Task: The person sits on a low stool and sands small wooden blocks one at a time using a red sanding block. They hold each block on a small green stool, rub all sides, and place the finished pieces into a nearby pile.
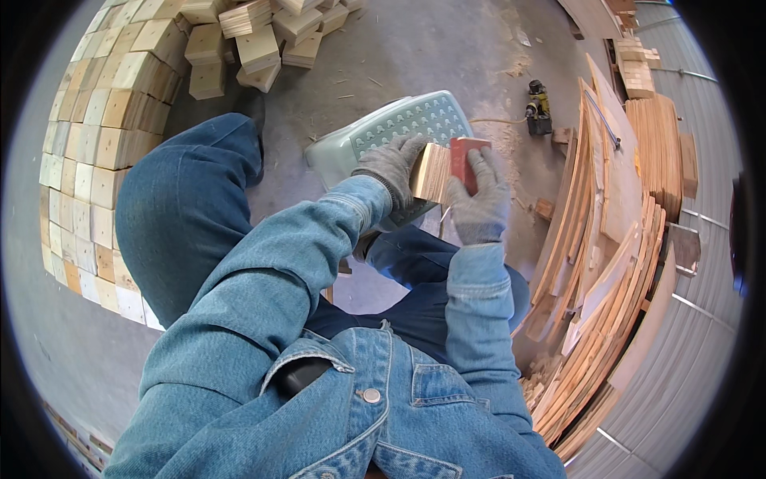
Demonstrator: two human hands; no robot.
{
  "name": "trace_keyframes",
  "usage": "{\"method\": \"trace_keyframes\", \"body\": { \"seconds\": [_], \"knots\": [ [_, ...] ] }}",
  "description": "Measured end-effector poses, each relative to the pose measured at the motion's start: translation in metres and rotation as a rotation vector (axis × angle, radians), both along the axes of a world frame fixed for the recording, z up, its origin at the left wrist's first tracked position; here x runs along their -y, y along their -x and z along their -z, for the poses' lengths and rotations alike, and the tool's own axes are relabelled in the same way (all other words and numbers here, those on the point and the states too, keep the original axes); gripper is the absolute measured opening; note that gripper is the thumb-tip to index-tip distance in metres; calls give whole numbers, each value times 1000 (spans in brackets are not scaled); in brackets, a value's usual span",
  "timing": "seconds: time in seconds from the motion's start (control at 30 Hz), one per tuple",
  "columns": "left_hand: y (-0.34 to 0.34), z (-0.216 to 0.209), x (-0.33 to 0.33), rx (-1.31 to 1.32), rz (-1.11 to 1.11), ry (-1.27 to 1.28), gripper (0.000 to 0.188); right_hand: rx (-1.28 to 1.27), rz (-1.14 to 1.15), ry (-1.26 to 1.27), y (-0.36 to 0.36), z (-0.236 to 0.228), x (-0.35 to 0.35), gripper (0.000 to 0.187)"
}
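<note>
My left hand, in a grey knit glove, grips a layered plywood block from its left side. In my gloved right hand is a flat, reddish-brown sanding block, with the fingers closed round its right side. The sanding block lies against or very close to the right end of the plywood block; whether they touch I cannot tell. Both hands are over the near edge of a pale green plastic stool with raised bumps on its top, between my knees.
Neatly stacked wood blocks form a wall on the left, with a loose heap of blocks at the far left. A yellow-and-black cordless drill stands on the floor. Leaning plywood sheets and strips line the right side.
</note>
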State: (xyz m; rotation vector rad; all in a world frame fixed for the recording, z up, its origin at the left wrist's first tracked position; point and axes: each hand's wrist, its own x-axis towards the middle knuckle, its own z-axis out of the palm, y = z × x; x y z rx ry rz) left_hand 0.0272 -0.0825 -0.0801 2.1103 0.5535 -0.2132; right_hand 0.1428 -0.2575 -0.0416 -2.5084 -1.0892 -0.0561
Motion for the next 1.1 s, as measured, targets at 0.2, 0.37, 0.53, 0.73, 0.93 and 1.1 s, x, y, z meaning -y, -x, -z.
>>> {"method": "trace_keyframes", "body": {
  "seconds": [0.2, 0.37, 0.53, 0.73, 0.93, 1.1],
  "knots": [
    [-5, 22, 8, 87, -45, -31, 123, -140, 177, -73, -36, 2, 15, 63],
    [-5, 22, 9, 79, -65, -33, 123, -264, 180, 21, -36, 10, 46, 62],
    [5, 6, 8, 79, -127, 21, 133, -395, 180, 126, -32, -6, 39, 64],
    [7, -5, 9, 67, -110, 71, 129, -340, 106, 107, -30, 19, 38, 66],
    [11, -2, 12, 111, -113, 86, 126, -223, 51, 60, -22, 24, 39, 65],
    [12, 2, 17, 252, -122, 36, 122, -269, 100, -77, -14, 6, 40, 61]
  ]
}}
